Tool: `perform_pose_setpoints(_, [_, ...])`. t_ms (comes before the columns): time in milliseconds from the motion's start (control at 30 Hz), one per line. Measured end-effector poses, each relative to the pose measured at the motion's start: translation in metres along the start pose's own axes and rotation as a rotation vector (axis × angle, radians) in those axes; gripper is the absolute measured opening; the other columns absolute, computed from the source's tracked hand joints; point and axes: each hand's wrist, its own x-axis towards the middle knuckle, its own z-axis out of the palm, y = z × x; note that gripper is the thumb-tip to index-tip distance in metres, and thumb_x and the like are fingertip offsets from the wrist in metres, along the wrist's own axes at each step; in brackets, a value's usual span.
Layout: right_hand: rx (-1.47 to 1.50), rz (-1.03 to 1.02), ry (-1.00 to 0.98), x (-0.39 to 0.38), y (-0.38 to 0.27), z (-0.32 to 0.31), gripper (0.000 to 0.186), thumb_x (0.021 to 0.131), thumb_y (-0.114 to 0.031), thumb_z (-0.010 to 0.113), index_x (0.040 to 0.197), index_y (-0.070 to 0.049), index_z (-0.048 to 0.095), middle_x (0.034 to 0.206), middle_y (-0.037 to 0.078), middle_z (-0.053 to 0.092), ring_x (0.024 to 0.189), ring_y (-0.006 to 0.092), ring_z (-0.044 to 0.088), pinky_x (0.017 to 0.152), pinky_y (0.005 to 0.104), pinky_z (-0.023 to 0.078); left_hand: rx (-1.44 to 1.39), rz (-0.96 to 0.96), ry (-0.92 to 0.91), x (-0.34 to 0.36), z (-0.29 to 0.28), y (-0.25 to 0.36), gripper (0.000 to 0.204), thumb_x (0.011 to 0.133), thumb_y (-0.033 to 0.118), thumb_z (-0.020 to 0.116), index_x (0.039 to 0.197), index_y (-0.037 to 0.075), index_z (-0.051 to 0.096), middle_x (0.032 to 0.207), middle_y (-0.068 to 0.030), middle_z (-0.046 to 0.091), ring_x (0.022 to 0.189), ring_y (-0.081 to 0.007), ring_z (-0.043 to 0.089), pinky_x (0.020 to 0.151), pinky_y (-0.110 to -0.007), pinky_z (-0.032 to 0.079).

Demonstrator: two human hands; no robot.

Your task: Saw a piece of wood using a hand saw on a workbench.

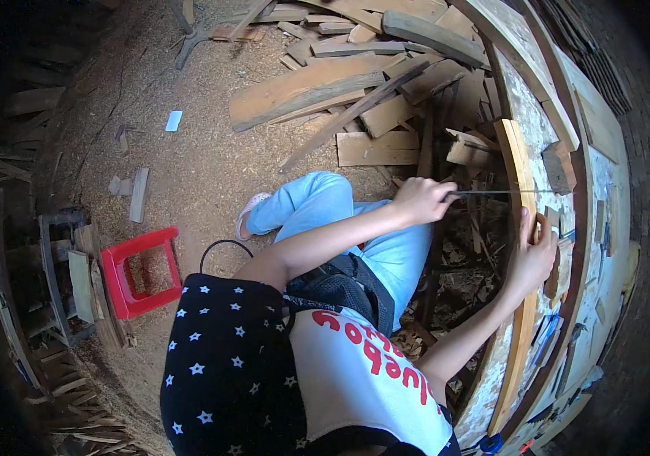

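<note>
A long, squared strip of pale yellow-brown wood [523,330] lies along the near edge of the workbench [538,140], whose top is smeared white. The left hand [425,201] is closed round the handle of a thin dark tool [492,192] that crosses the strip; the right hand [535,254] rests on the wood, fingers bent, though whether it grips I cannot tell. Beyond the bench's near edge, a wood heap [317,83] crowds the far end, while sawdust-strewn floor [196,167] opens wide toward a red stool [112,281].
</note>
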Motion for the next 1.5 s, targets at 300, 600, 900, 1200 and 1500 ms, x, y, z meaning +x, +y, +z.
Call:
perform_pose_setpoints(300, [-0.036, -0.011, 0.065, -0.002, 0.004, 0.001, 0.047, 0.082, -0.055, 0.059, 0.098, -0.011, 0.066, 0.099, 0.011, 0.063, 0.090, 0.0292, 0.062, 0.075, 0.0409, 0.049, -0.081, -0.086, 0.050, -0.034, 0.005, -0.031, 0.010, 0.082, 0.021, 0.059, 0.085, 0.013, 0.063, 0.061, -0.0173, 0.060, 0.058, -0.0364, 0.061, 0.051, -0.047, 0.048])
perform_pose_setpoints(600, [0.012, 0.003, 0.057, -0.004, -0.003, -0.008, 0.046, 0.081, -0.053, 0.061, 0.095, -0.010, 0.067, 0.087, 0.012, 0.061, 0.085, 0.0296, 0.061, 0.071, 0.0412, 0.050, -0.076, -0.100, -0.027, 0.017, 0.004, 0.032, 0.015, 0.085, 0.018, 0.057, 0.090, 0.005, 0.063, 0.064, -0.0211, 0.060, 0.063, -0.0397, 0.061, 0.055, -0.048, 0.047])
perform_pose_setpoints(900, [0.017, -0.028, 0.076, -0.004, 0.004, -0.005, 0.049, 0.081, -0.054, 0.060, 0.096, -0.008, 0.066, 0.085, 0.015, 0.061, 0.084, 0.0310, 0.061, 0.071, 0.0427, 0.050, -0.032, -0.084, -0.004, 0.011, 0.000, 0.032, 0.020, 0.086, 0.018, 0.056, 0.096, 0.003, 0.065, 0.064, -0.0218, 0.060, 0.062, -0.0393, 0.062, 0.055, -0.046, 0.048])
perform_pose_setpoints(1200, [0.024, -0.033, 0.060, -0.005, 0.002, -0.002, 0.050, 0.082, -0.055, 0.058, 0.097, -0.008, 0.066, 0.085, 0.015, 0.059, 0.084, 0.0315, 0.061, 0.071, 0.0428, 0.050, 0.059, -0.011, 0.082, -0.024, 0.007, -0.024, 0.007, 0.082, 0.016, 0.058, 0.087, 0.011, 0.059, 0.062, -0.0174, 0.060, 0.058, -0.0366, 0.062, 0.051, -0.048, 0.048])
perform_pose_setpoints(1500, [0.045, -0.024, 0.043, -0.004, 0.002, -0.006, 0.050, 0.081, -0.055, 0.058, 0.098, -0.009, 0.067, 0.084, 0.016, 0.059, 0.084, 0.0312, 0.062, 0.071, 0.0424, 0.050, 0.095, 0.074, 0.100, 0.016, 0.015, 0.012, 0.009, 0.081, 0.017, 0.059, 0.088, 0.011, 0.059, 0.064, -0.0155, 0.062, 0.059, -0.0351, 0.063, 0.051, -0.047, 0.049])
